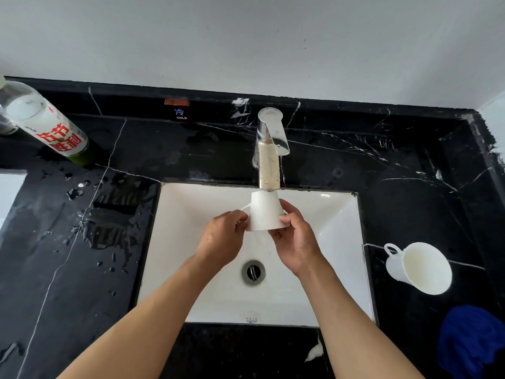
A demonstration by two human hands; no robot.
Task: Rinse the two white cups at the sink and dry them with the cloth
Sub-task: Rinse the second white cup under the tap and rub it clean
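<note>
Head view: both hands, left (pixel 222 236) and right (pixel 296 242), fingers curled, gripping inverted cup (pixel 263 212) under tap (pixel 270 149); wet grip risking slip into sink (pixel 338 242).

wall (pixel 246 36): plain grey-white | countertop (pixel 68 269): blk marble, wht veins, wet

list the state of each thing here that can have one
held cup: upside down under the faucet, gripped by both hands
left hand: fingers curled on the cup's handle side
right hand: gripping the cup's rim
second cup: upright on the counter, empty
faucet: water not visibly running
cloth: bunched on the counter
</note>
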